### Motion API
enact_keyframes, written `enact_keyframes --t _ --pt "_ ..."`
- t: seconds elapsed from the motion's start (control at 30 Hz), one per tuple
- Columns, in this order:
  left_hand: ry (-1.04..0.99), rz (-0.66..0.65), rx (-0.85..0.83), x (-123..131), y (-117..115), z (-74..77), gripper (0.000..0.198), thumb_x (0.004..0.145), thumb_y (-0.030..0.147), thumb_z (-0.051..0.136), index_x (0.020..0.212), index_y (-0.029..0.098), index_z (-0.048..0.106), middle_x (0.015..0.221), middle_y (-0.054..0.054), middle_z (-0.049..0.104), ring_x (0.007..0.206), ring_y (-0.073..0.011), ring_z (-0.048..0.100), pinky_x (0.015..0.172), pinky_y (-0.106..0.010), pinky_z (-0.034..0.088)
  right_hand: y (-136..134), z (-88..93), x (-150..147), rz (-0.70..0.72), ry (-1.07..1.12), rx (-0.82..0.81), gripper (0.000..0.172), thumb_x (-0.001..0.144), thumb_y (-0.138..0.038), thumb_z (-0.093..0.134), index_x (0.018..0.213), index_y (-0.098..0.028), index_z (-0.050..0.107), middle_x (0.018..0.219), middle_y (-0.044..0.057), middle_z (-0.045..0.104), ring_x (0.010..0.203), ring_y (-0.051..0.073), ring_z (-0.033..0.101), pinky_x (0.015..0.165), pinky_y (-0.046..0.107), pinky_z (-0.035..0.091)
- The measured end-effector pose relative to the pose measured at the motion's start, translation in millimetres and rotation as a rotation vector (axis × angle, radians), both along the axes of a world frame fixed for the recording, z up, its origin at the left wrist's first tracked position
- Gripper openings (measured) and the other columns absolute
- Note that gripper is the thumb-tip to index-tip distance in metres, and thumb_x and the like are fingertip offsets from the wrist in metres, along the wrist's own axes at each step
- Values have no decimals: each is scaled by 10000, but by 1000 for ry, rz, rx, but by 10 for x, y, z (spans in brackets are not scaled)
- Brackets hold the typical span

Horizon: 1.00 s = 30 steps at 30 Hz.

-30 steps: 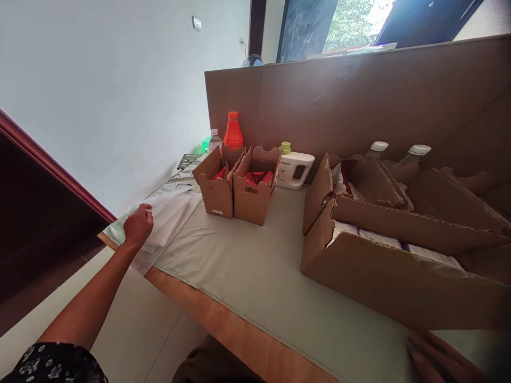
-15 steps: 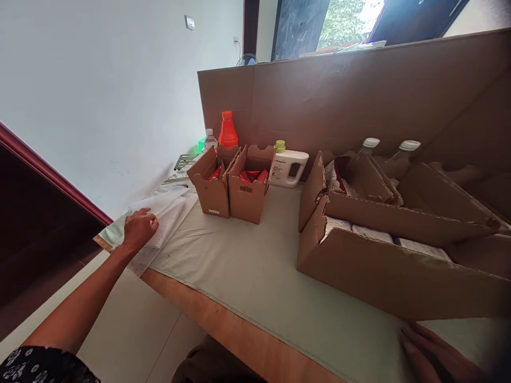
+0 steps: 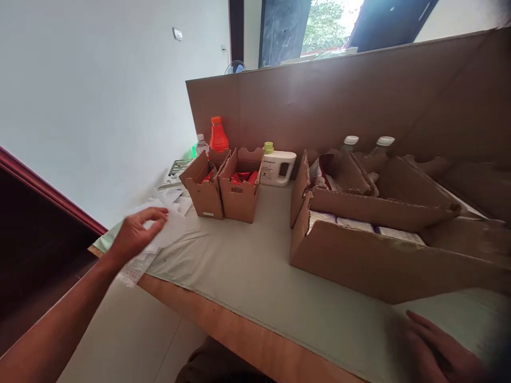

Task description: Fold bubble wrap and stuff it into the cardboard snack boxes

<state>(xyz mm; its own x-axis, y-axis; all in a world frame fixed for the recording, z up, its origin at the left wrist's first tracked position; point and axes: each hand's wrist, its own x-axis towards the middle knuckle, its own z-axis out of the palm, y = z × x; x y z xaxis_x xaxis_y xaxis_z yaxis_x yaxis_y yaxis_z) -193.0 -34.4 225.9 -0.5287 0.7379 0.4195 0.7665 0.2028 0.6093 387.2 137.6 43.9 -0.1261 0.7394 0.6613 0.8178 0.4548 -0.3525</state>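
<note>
My left hand (image 3: 133,236) reaches over the table's left end, its thumb and fingers pinched on a white padded sheet (image 3: 171,231) lifted off a pile of such sheets (image 3: 133,268). The hand is a little smeared by motion. My right hand (image 3: 435,348) lies flat, fingers stretched, on the pale green table cover (image 3: 255,276) at the bottom right, holding nothing. It rests just in front of a long open cardboard box (image 3: 359,263) with white packs inside.
Two small open cartons (image 3: 203,194) (image 3: 239,197) with red packets stand at the back left. Behind them are an orange bottle (image 3: 218,135), a small clear bottle (image 3: 202,143) and a white jug (image 3: 277,167). Two white-capped bottles (image 3: 350,141) stand before a cardboard wall (image 3: 359,96).
My left hand has risen from the pile and drawn a white sheet up and to the right. The view has swung right, and my right hand shows more.
</note>
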Motion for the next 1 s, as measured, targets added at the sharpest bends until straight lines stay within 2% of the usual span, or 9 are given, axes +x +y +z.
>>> enact_keyframes --t 0.1,0.23,0.37,0.47,0.53,0.63,0.77,0.9,1.0 --pt "302 -339 100 719 35 -322 124 887 227 594 855 209 712 1180 -92 767 1022 -225 728 946 -368 561 -278 135 -86 100 -75 63 346 1017 -453 441 980 -236 709 1062 130 773 909 324 737 784 514 577" --pt "584 -711 143 1581 151 -839 195 906 44 524 875 166 673 1286 -141 720 1130 -252 691 934 -399 552 -739 455 -414 218 -48 160 155 1001 -237 545 1064 -210 683 1068 96 757 976 244 723 871 411 560" --pt "636 -932 32 2058 181 -1169 204 896 35 500 855 163 654 1303 -131 711 1198 -296 661 994 -482 534 -1072 640 -723 387 -37 38 357 959 -137 571 1309 -202 597 1228 127 703 1152 256 660 957 424 541" --pt "640 -972 -64 2120 133 -1234 197 886 41 505 926 155 660 1296 -153 702 1180 -301 663 1007 -516 526 -1108 598 -855 415 -158 -75 526 956 -118 518 1475 -194 476 1399 173 602 1252 284 600 963 450 545" --pt "633 -950 -80 2085 97 -1239 218 876 33 502 969 152 660 1269 -165 706 1164 -300 667 1000 -528 526 -1026 528 -934 414 -252 -100 546 938 -75 469 1472 -188 487 1433 194 567 1263 305 585 934 466 555" --pt "627 -911 -40 2027 70 -1244 229 861 10 500 952 153 653 1219 -159 726 1132 -297 684 987 -523 531 -839 481 -1083 430 -361 -103 463 897 -23 456 1297 -170 636 1431 216 565 1261 341 578 910 490 556" --pt "599 -868 43 2030 92 -1240 230 887 -4 478 924 154 641 1171 -139 750 1092 -267 705 987 -490 532 -715 605 -1212 451 -423 -106 310 853 11 483 945 -164 722 1370 184 632 1242 339 593 914 474 549" --pt "558 -857 115 2106 118 -1206 237 909 6 472 962 167 638 1186 -131 750 1143 -260 690 1009 -485 525 -841 785 -1059 425 -367 -54 305 883 -3 477 968 -175 714 1382 165 631 1270 323 571 950 479 523" --pt "507 -917 41 2205 111 -1166 214 906 26 491 945 179 635 1181 -126 743 1130 -262 688 1015 -504 536 -981 835 -791 417 -364 -82 287 915 -48 487 1026 -192 709 1387 164 623 1265 321 573 943 486 516"
